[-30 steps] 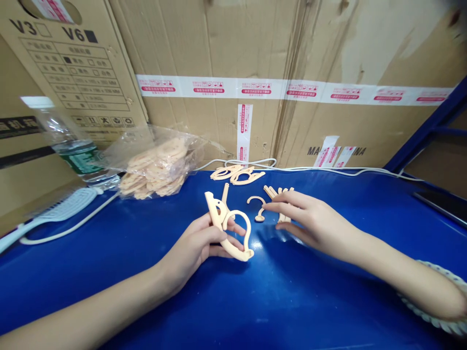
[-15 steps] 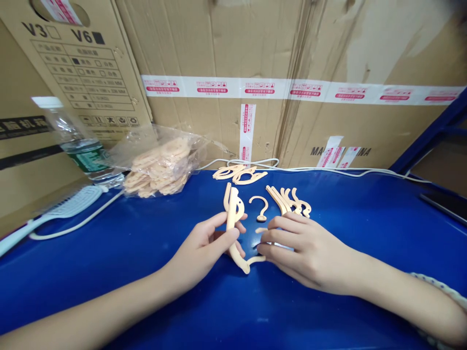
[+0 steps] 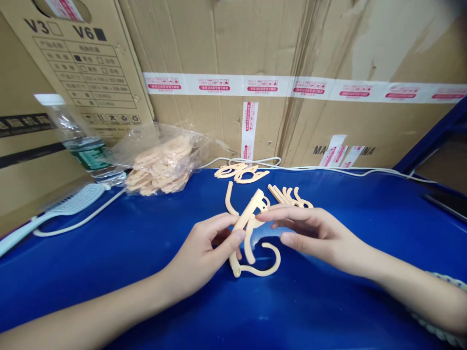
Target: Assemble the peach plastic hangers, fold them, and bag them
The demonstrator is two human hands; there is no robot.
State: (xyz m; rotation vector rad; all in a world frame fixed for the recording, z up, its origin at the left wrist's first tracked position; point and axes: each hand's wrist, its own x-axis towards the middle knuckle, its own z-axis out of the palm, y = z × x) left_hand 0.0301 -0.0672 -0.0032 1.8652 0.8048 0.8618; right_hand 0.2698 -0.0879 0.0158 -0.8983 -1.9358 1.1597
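blue tabletop [image 3: 310, 311] below, left hand [image 3: 206, 248] pinches a cream hanger [image 3: 247, 213], right hand [image 3: 321, 233], loosely spread, perhaps touching it.

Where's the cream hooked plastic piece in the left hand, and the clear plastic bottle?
Cream hooked plastic piece [image 3: 248, 212]: head view, on its long arm.
Clear plastic bottle [image 3: 88, 155]: head view, on its green label.

Cream hanger [image 3: 247, 214], tilted; hook [image 3: 260, 273] curling out below
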